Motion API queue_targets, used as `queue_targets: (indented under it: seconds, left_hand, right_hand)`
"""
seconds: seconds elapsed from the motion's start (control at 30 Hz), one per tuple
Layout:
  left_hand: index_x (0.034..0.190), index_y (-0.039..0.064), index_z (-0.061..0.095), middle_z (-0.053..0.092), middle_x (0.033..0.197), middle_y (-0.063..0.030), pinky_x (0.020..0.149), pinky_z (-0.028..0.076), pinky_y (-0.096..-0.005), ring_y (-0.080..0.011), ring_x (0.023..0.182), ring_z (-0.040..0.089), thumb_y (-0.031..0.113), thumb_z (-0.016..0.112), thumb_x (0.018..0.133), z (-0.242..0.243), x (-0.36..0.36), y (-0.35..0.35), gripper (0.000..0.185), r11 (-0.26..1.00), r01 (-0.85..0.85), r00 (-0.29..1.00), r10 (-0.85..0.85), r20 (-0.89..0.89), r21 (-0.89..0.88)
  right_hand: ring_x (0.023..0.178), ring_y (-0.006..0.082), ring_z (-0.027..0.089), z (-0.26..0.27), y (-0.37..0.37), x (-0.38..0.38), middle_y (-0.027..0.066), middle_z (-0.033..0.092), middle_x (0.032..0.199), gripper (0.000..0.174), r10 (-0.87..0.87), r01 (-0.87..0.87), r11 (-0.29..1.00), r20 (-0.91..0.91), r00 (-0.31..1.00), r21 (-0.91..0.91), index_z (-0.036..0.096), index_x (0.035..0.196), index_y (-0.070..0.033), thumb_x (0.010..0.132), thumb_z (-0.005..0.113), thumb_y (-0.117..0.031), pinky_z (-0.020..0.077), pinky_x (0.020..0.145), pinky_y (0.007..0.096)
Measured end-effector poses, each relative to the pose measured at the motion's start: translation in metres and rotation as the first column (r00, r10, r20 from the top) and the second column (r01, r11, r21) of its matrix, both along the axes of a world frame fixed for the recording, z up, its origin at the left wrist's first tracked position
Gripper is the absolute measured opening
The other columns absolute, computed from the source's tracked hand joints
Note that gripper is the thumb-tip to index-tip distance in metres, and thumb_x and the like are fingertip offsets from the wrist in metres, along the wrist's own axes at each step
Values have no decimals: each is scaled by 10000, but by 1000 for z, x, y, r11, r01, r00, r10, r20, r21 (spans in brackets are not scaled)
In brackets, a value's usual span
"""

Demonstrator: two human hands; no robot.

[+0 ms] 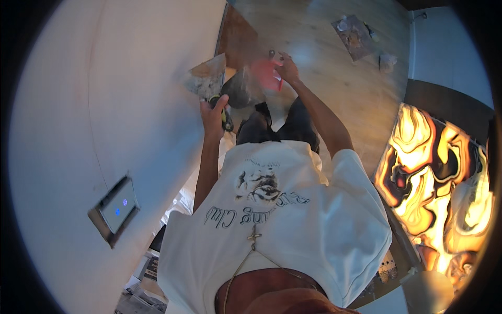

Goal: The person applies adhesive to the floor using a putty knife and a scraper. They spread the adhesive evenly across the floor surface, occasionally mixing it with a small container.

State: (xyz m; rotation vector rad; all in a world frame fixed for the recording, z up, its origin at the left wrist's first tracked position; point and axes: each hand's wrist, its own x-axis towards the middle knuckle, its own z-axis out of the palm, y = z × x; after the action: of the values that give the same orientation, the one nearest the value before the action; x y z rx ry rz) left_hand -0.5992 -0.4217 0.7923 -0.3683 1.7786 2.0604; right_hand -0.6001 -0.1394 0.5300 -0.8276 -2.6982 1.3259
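Note:
My left hand grips the dark and yellow-green handle of a wide putty knife. The knife's smeared blade points up the view, close to the pale wall. My right hand is farther forward, beside a red object that looks blurred; whether the fingers touch or hold it I cannot tell. A small dark rounded item shows just past the red object. Between the knife and the red object is a dark, dusty rounded shape, perhaps my knee.
A stained board with items on it lies on the wood-look floor. A recessed panel sits in the wall at left. At right glows a swirl-patterned backlit panel. Papers and bags lie behind at lower left.

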Motion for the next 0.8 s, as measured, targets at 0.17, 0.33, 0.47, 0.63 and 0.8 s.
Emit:
queue_targets:
  seconds: [0.17, 0.33, 0.47, 0.63, 0.8]
  left_hand:
    - [1129, 71, 560, 608, 880, -5, 628, 473, -266, -101, 707, 573, 83, 804, 848, -11, -15, 11, 372, 990, -59, 998, 63, 28, -125]
    - [1106, 60, 555, 608, 869, -12, 669, 485, -266, -112, 699, 574, 57, 806, 837, -10, -32, 61, 369, 977, -114, 977, 143, 157, -180]
    - [1154, 50, 545, 616, 910, -35, 666, 488, -270, -116, 716, 576, 54, 804, 840, -15, -54, 114, 408, 937, -261, 950, 291, 108, -233]
    - [1201, 42, 548, 617, 921, -37, 659, 481, -264, -119, 737, 577, 46, 787, 850, -4, -67, 188, 425, 861, -425, 871, 473, 133, -279]
    - [1204, 49, 551, 620, 909, -27, 655, 474, -254, -116, 731, 575, 46, 789, 846, -6, -98, 260, 430, 887, -392, 884, 437, 168, -244]
  right_hand:
    - [1089, 360, 685, -60, 16, -88, 170, 704, 1160, 514, 93, -110, 993, 269, 959, 50, 553, 1371, -59, 907, 631, -266, 537, 928, 472]
    - [1089, 397, 675, -168, 37, -112, 201, 691, 1166, 463, 289, -383, 886, 333, 898, 263, 620, 1319, -73, 897, 623, -262, 519, 959, 542]
    - [1082, 412, 669, -163, 46, -128, 215, 662, 1203, 422, 604, -672, 689, 299, 739, 272, 668, 1271, -107, 868, 645, -230, 508, 972, 587]
    - [1168, 430, 619, -101, 61, -143, 204, 605, 1278, 398, 820, -842, 496, 432, 374, -212, 661, 1255, -143, 858, 644, -166, 512, 961, 596]
    - [1246, 402, 584, -90, 120, -153, 195, 601, 1241, 362, 716, -672, 693, 359, 599, -261, 646, 1217, -109, 858, 619, -138, 578, 822, 550]
